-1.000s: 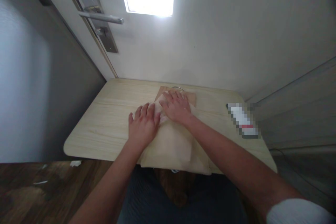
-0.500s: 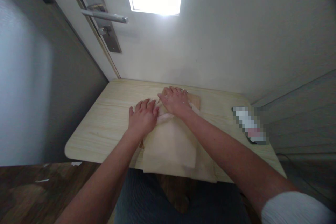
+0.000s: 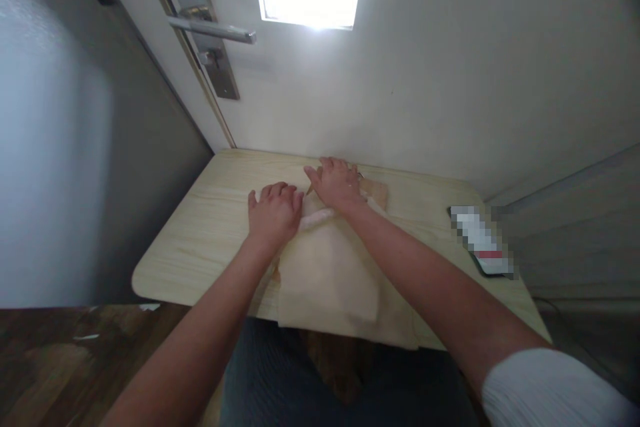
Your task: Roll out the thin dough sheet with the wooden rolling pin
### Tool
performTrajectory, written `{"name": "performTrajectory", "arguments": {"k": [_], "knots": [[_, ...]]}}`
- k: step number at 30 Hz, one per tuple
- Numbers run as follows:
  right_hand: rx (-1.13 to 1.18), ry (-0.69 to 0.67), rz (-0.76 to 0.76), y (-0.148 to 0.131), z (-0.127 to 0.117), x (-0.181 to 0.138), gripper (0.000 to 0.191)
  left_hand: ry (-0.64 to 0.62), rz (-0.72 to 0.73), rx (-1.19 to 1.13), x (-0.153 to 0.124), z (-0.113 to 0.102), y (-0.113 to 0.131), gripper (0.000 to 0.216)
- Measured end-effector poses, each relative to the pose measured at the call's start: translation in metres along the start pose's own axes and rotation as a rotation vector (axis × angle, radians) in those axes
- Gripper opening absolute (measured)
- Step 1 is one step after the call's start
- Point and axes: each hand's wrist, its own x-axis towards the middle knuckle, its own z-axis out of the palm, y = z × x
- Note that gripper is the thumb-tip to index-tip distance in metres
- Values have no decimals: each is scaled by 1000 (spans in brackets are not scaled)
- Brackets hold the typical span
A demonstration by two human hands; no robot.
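A cream-coloured cloth (image 3: 327, 273) is spread over the front of the light wooden table, its near edge hanging at the table's front. My left hand (image 3: 274, 210) presses palm down on the cloth's upper left part, fingers spread. To its right, my right hand (image 3: 337, 181) lies flat at the far end of the cloth, thumb pointing left. A paler fold (image 3: 317, 217) of cloth runs between the two hands. From under my right hand and the cloth shows a tan flat piece (image 3: 376, 192), with a small shiny metal part by the fingers. Most of this piece is hidden.
The tabletop (image 3: 195, 233) stands against a white door (image 3: 400, 80) with a metal lever handle (image 3: 215, 30) and a bright window. A phone-like object (image 3: 481, 240), blurred out, lies on the right side. Scraps of white paper lie on the dark floor at left.
My right hand has shifted slightly away from me, its thumb stretching out further. The left hand stays on the cloth with little change. The whole view has moved a little.
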Motion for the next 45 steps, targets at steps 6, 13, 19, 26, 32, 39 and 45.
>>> {"name": "performTrajectory", "arguments": {"k": [6,13,19,26,32,39,45], "knots": [[20,105,-25,1,-19,-15,51,45,88,-5,-42,-12,32,50],[27,117,-59,22,-35,-77,46,41,67,-38,-98,-2,60,56],[-13,38,-80,35,-20,-99,51,39,56,-20,-105,1,65,60],[4,34,-99,26,-20,-71,49,45,34,-1,-82,2,58,60],[-40,-4,-72,19,-14,-50,51,19,7,14,-61,1,49,59],[-44,-49,-75,16,-12,-35,51,-5,4,19,-48,-1,43,59],[-28,-102,-78,14,-16,-27,48,-13,-2,12,-40,1,39,60]]}}
